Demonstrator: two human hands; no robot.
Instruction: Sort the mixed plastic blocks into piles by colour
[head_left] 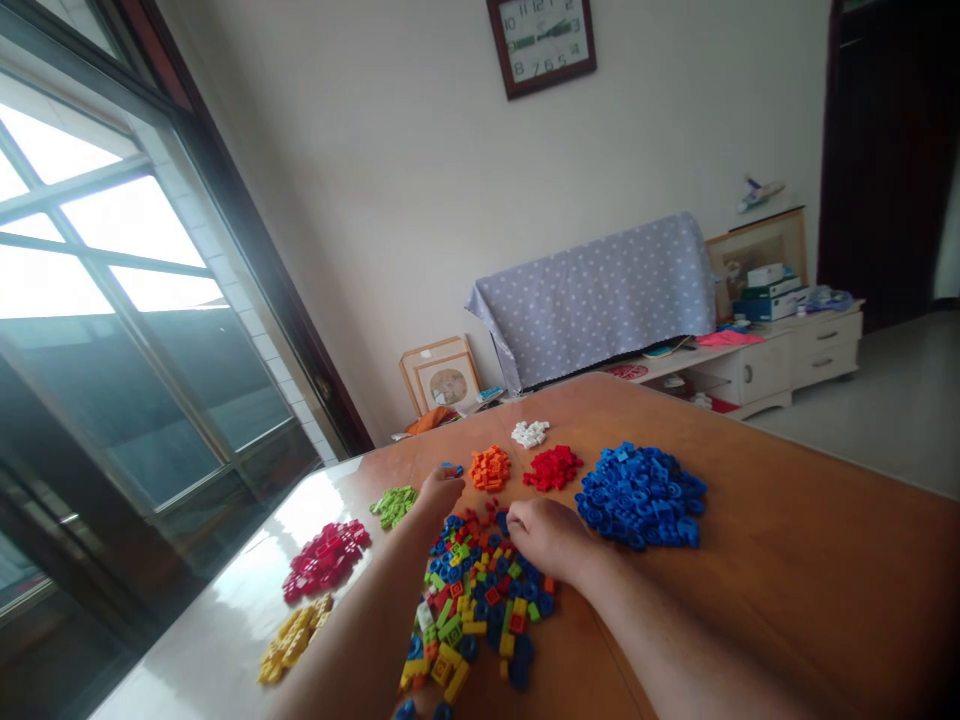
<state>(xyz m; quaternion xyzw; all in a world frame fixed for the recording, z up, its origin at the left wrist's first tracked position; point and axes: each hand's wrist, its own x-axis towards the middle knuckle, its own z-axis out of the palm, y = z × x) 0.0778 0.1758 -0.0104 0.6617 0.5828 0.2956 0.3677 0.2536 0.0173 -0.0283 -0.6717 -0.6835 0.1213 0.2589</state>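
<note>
My left hand reaches past the near end of the orange pile, between it and the light green pile. A small blue toy brick shows at its closed fingertips. Over the far right edge of a mixed heap of coloured toy bricks, my right hand is curled with its knuckles up. Whatever its fingers hold is hidden. A large pile of blue pieces lies just right of that hand, and a red pile sits beyond it.
The brown table also bears a white pile, a magenta pile and a yellow pile. Beyond its far edge stand a cloth-covered object and a white cabinet. A glazed window is at left.
</note>
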